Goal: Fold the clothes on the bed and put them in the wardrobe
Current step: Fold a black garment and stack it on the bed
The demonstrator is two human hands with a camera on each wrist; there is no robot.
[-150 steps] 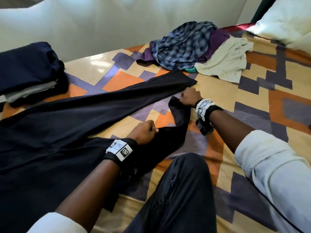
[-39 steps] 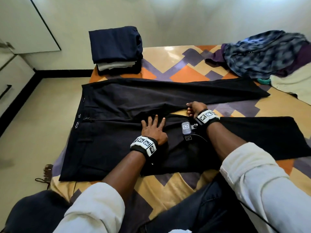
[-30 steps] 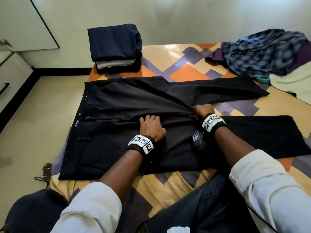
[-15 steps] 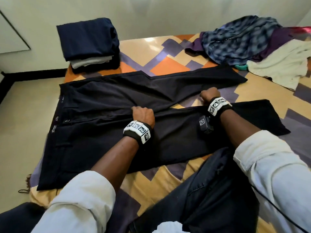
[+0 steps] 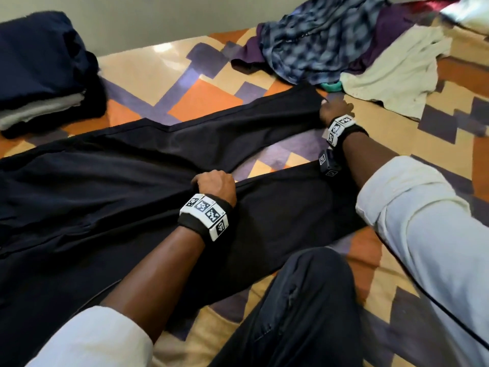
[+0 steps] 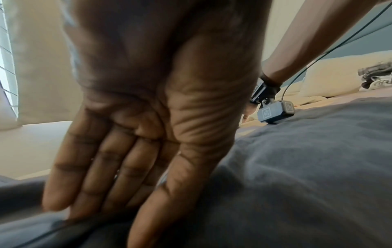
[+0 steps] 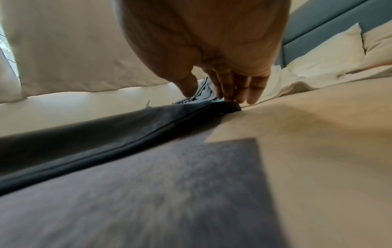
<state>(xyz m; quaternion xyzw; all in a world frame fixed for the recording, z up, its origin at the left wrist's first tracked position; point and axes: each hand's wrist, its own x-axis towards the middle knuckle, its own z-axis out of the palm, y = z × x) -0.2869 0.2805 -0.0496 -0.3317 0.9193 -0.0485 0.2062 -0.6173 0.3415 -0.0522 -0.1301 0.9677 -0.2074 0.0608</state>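
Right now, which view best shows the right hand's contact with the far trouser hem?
Right wrist view: the right hand's fingers reach down onto the hem of the black trousers, thumb apart. Whether they pinch it is unclear. The head view shows only the hand's back at that hem; the left wrist view shows just its wrist camera.

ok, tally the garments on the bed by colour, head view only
Black: 1, the flat-spread black trousers
Navy: 1, folded navy garment topping the stack
Pale grey: 1, folded pale grey garment beneath it
Blue checked: 1, crumpled shirt
Purple: 1, crumpled cloth
Cream: 1, crumpled top
Teal: 1, scrap
Total: 7
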